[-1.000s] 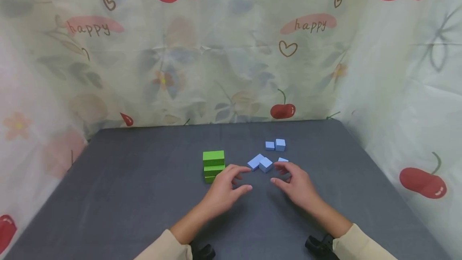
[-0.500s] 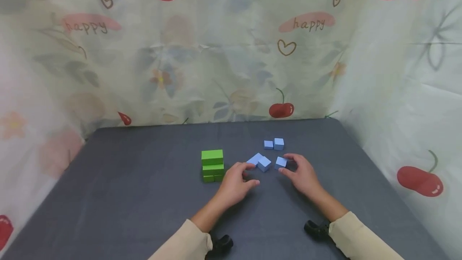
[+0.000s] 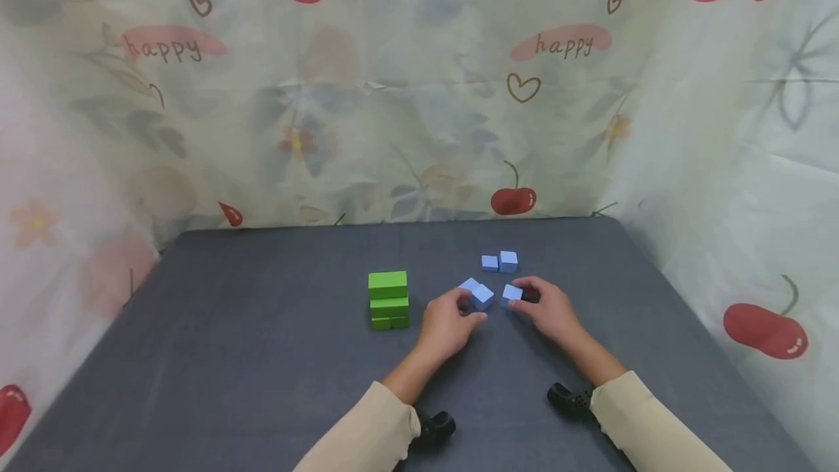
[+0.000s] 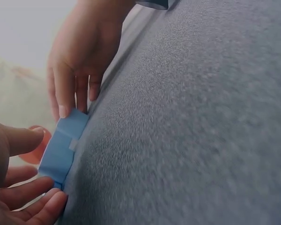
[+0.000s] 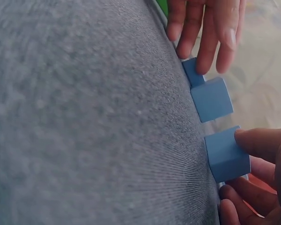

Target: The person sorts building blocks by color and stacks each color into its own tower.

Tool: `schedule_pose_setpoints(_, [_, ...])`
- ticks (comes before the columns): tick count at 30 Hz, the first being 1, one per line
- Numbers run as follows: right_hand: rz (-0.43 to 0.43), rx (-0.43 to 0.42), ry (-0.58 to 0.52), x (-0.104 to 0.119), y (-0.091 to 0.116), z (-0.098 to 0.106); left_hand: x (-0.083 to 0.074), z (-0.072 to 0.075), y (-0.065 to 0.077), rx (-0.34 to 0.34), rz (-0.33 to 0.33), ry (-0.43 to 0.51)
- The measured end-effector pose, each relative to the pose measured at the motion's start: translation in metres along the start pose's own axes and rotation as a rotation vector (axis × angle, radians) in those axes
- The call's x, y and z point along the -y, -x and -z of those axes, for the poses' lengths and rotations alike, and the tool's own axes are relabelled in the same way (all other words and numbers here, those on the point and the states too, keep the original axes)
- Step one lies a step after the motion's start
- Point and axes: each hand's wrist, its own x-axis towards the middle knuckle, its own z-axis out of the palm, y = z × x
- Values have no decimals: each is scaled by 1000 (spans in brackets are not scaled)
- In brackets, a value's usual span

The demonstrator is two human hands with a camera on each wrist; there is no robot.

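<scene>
My right hand (image 3: 550, 312) pinches a light-blue cube (image 3: 512, 294) that sits on the dark cloth. In the right wrist view its thumb presses one face of the cube, the other fingers curling around the far side. A second blue cube (image 3: 482, 297) stands just to the left, close against a flatter blue block (image 3: 469, 284). My left hand (image 3: 446, 323) is at this pair, thumb spread apart from the fingers. Its fingertips reach the flatter block in the right wrist view and partly hide it; no firm grip shows.
Left of my hands stands a stack of green blocks (image 3: 388, 297). Two more blue blocks (image 3: 499, 262) lie farther back, side by side. The grey tablecloth (image 3: 262, 355) ends at a patterned curtain (image 3: 419, 130) behind, with curtain at both sides too.
My left hand has moved right, away from the green stack and up to the flatter blue block. My right hand has closed on the nearest blue cube from the right.
</scene>
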Motion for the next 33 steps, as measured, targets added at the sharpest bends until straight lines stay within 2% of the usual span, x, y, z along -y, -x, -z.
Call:
schedule_pose_setpoints(10, [4, 5, -47, -1, 0, 2, -5, -9, -12, -57, 60, -18])
schedule_pose_setpoints(15, [7, -1, -69, -1, 1, 3, -3, -12, -19, -68, 63, -59])
schedule_pose_setpoints(25, [-6, 5, -100, -2, 3, 5, -2, -15, -25, -86, 24, -113])
schedule_pose_setpoints(33, [14, 35, -45, 0, -2, 7, -2, -16, -27, -63, 26, -141])
